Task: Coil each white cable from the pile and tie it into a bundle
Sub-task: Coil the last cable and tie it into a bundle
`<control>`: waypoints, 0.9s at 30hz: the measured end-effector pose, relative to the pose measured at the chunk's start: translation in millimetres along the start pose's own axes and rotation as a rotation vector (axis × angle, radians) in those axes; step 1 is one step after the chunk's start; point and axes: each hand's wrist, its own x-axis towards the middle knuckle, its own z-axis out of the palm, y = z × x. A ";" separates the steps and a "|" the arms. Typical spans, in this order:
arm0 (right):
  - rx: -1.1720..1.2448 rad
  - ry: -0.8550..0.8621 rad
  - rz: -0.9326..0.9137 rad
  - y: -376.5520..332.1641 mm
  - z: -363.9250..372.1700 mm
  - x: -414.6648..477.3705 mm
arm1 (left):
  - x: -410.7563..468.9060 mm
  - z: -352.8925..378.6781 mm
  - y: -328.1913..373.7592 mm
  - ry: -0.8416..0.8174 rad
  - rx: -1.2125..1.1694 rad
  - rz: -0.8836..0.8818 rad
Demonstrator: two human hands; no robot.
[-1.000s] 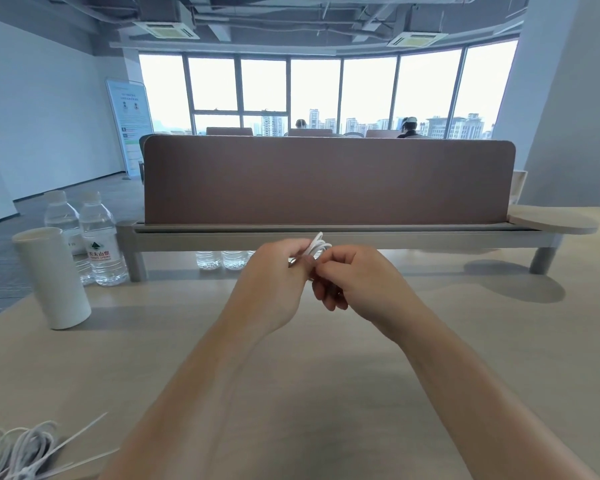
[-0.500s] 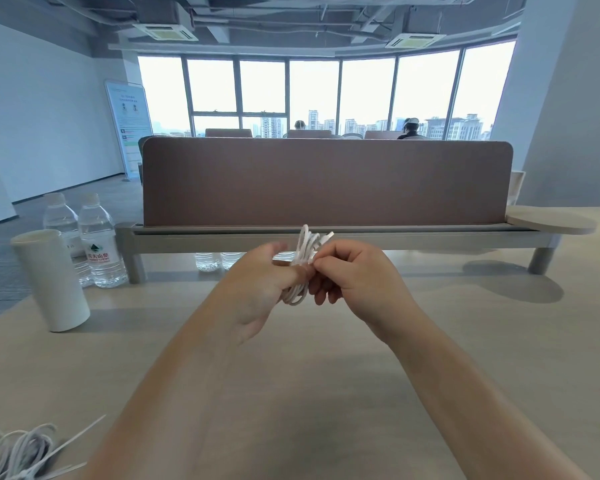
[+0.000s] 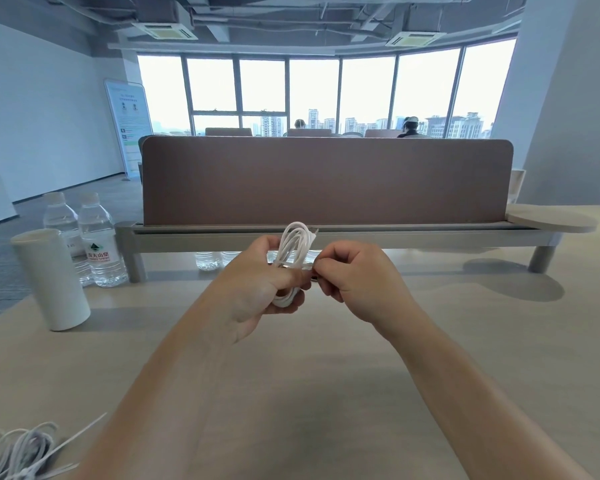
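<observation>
One pale wooden table fills the lower view. A brown divider panel stands along its far edge on a grey rail. At the far left a white cylindrical cup stands upright, with two clear water bottles just behind it. Both hands are raised above the table's middle. The left hand grips the coiled white cable, fingers curled round its lower half, and the loops rise upright above the fist. The right hand, fingers curled, pinches a strand at the coil's waist. A loose pile of white cables lies on the table at the near left corner, well apart from the hands.
</observation>
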 end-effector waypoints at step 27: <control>-0.038 -0.055 0.004 -2.2 -5.9 -0.8 | 7.4 -1.5 -4.1 0.218 0.373 0.181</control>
